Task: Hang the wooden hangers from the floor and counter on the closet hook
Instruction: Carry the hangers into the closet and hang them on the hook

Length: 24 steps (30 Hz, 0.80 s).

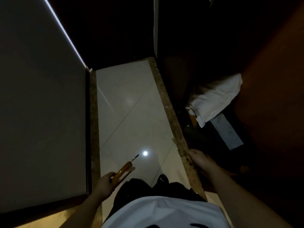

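Smooth orange-brown wooden hanger [123,170] with slim metal hook [135,157] in left hand [105,182]

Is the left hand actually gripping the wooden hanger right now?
Touching. The head view shows the left hand curled round the lower end of the wooden hanger, with the metal hook sticking out beyond it.
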Available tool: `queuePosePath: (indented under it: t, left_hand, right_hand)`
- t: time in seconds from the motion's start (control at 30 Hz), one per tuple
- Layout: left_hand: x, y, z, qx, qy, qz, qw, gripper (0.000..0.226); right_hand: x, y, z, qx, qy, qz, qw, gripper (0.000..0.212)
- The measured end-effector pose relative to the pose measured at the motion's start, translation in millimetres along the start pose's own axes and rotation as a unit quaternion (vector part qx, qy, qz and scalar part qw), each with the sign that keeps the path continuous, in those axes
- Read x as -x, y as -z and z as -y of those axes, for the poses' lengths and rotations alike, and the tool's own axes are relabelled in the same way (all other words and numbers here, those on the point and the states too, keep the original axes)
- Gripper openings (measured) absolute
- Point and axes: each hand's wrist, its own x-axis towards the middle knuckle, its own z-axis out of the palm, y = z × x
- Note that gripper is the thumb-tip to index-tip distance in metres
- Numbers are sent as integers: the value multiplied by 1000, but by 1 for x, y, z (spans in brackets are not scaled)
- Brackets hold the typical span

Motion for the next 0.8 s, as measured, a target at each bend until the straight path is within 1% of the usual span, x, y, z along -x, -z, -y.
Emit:
queuePosePath:
  t: [0.1,0.17,0.23,0.33,0.47,0.5,0.6,0.7,0.8]
  left_hand:
    - [-22,16,-13,-6,14,2,1000,16]
    - [-41,27,-25,-8,13,-12,1000,20]
    - [-63,38,-45,-16,5,-11,1000,15]
    - [-108,53,-88,-30,-28,1,999,16]
    - [-176,77,-165,-91,-104,34,990,11]
    - [-192,84,-187,-106,-126,48,985,12]
    - [-238,107,-254,-151,-180,88,968,18]
    - [-270,124,-322,-177,-235,116,949,22]
    - [-291,133,-385,-205,-302,151,919,11]
  right_hand:
    - [-17,10,54,-17,52,0,998,26]
    - [-27,16,82,-31,85,-10,996,26]
    - [-38,21,105,-40,109,-27,993,27]
    - [-55,31,134,-59,126,-62,988,20]
    - [-80,49,167,-106,105,-108,983,9]
    - [-85,54,174,-129,97,-120,980,10]
    - [-94,68,197,-189,82,-141,968,25]
    - [-92,81,212,-223,89,-162,957,30]
    - [-84,94,223,-247,102,-210,940,41]
